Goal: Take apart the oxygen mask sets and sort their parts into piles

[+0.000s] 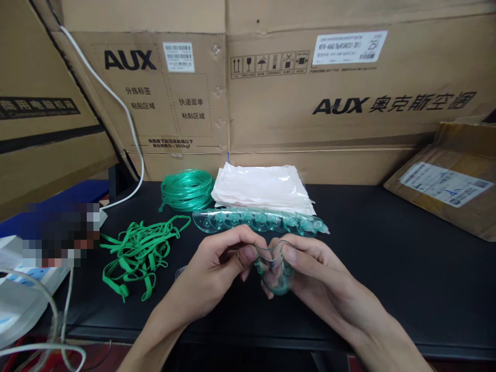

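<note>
Between my two hands, just above the table's front part, is a clear green oxygen mask (276, 281). My left hand (225, 266) pinches its rim on the left with thumb and fingers. On the other side my right hand (315, 268) grips the rim, thumb on top. The mask's lower part hangs between the palms, and some fingers are hidden behind it. Directly beyond my hands lies a row of nested clear green masks (248, 219). Green elastic straps (141, 250) lie tangled to the left. Thin wire-like pieces (180, 271) show partly beside my left forearm.
A coil of green tubing (188, 190) and a stack of white plastic bags (259, 187) stand at the back of the black table (406, 279). Large cardboard (271, 124) walls the rear. A taped carton (445, 178) sits right; a white cable (127, 119) hangs left.
</note>
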The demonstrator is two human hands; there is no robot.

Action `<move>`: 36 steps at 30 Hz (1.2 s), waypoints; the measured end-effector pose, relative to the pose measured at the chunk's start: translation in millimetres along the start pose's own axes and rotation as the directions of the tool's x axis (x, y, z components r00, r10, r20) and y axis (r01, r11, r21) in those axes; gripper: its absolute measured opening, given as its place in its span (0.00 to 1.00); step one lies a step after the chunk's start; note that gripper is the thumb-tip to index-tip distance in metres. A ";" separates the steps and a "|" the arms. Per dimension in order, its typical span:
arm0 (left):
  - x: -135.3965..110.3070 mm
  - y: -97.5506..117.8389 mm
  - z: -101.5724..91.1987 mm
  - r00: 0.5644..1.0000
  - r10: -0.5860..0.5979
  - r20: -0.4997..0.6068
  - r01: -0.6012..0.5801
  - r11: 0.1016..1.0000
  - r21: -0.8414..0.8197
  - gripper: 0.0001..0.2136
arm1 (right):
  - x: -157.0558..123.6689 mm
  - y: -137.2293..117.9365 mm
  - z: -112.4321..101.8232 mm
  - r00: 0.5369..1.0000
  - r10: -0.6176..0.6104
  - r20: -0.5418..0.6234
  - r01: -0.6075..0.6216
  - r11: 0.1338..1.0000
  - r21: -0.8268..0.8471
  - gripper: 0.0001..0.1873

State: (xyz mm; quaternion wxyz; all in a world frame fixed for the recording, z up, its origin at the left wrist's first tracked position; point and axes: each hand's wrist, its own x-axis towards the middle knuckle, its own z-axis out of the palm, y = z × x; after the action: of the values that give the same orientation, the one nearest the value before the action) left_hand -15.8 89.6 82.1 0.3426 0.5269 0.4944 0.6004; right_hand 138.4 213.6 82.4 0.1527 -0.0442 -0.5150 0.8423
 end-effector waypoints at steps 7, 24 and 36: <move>1.2 6.0 -2.0 0.996 -0.074 0.059 0.067 0.992 0.104 0.12 | 3.6 -9.9 -6.1 0.993 0.086 -0.085 -0.089 0.995 -0.036 0.11; 8.3 -10.6 15.3 0.976 -0.111 -0.188 0.145 0.974 0.176 0.19 | 4.7 10.9 -6.2 0.891 -0.450 -0.062 0.138 0.398 -0.907 0.24; 8.9 -8.7 20.4 0.965 -0.052 -0.255 0.113 0.967 0.230 0.16 | 8.1 16.2 -13.6 0.892 -0.449 -0.061 0.132 0.385 -0.913 0.21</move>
State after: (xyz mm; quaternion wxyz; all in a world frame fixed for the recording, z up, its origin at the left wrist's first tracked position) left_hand 1.2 105.0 75.5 0.2360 0.4648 0.6246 0.5815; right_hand 130.4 220.8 62.5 0.3289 -0.1522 -0.8488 0.3851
